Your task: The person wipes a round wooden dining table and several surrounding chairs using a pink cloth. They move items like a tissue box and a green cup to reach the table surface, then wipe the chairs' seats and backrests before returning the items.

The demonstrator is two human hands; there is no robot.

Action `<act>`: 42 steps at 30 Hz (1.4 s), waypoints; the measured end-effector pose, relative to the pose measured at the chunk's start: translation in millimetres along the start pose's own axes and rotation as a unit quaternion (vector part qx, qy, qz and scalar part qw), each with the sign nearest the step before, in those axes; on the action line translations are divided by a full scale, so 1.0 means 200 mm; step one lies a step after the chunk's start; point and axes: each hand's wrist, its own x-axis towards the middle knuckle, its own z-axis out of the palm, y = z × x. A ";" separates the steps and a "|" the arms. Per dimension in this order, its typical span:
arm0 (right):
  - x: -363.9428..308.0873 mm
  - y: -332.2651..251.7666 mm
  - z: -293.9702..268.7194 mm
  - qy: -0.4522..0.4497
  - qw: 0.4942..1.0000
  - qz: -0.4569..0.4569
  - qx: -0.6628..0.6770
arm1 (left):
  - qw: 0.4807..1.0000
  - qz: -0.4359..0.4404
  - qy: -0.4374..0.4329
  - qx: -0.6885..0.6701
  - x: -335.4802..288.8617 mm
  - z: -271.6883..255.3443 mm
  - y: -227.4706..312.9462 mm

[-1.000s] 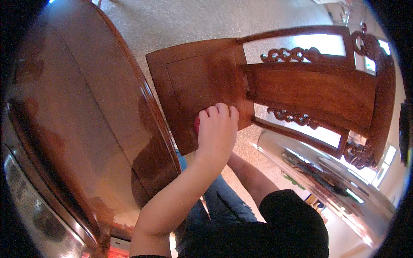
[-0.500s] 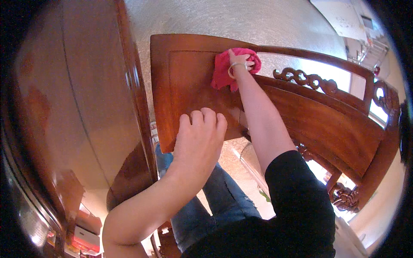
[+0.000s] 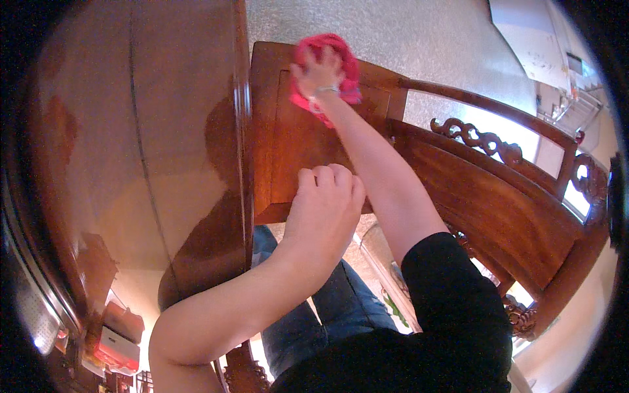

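My right hand point(image 3: 322, 71) presses a bright pink cloth point(image 3: 347, 64) onto the far part of a reddish-brown wooden chair seat point(image 3: 275, 144). Its fingers are spread over the cloth and slightly smeared by motion; a pale bangle circles the wrist. Nearer to me, my left hand point(image 3: 329, 200) is raised in front of the seat's near edge, fingers curled in. Its fingertips and palm are hidden, and nothing shows sticking out of it. The chair's curved wooden back point(image 3: 491, 196) with a carved openwork strip point(image 3: 475, 136) rises to the right.
A glossy dark wooden tabletop point(image 3: 190, 150) fills the left, its edge close beside the seat. My jeans-clad legs point(image 3: 347, 301) are below my forearms. A red and white box point(image 3: 118, 350) lies at the lower left. Grey textured flooring point(image 3: 393, 46) extends beyond the chair.
My right hand has slid the pink cloth leftward and farther away over the seat. The view has shifted, so the tabletop covers more of the picture. My left hand stays curled.
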 end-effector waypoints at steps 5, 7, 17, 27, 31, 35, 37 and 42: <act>-0.20 -0.31 0.21 0.090 0.981 -0.170 0.024 | 0.996 0.015 -0.083 0.009 0.00 -0.07 -0.04; -0.34 -0.31 0.25 0.085 0.968 -0.232 0.037 | 0.998 -0.057 0.024 0.014 0.01 -0.08 -0.05; -1.38 -0.08 0.52 -0.065 0.933 -0.341 0.093 | 0.968 -0.106 0.212 -0.087 0.03 -0.15 -0.06; -1.99 0.13 0.73 -0.255 0.907 -0.260 0.213 | 0.966 -0.082 0.226 -0.094 0.04 -0.15 -0.08; -1.83 0.29 0.31 -0.484 0.796 -0.021 0.363 | 0.963 -0.091 0.232 -0.098 0.01 -0.14 -0.10; -1.34 0.47 -0.04 -0.484 0.698 -0.024 0.527 | 0.967 -0.084 0.212 -0.111 0.01 -0.14 -0.08; -1.04 0.54 -0.06 -0.303 0.811 -0.014 0.501 | 0.970 -0.079 0.207 -0.104 0.01 -0.13 -0.08; -0.57 0.66 -0.11 0.151 0.977 -0.072 0.135 | 0.978 -0.055 0.171 -0.107 0.03 -0.15 -0.07</act>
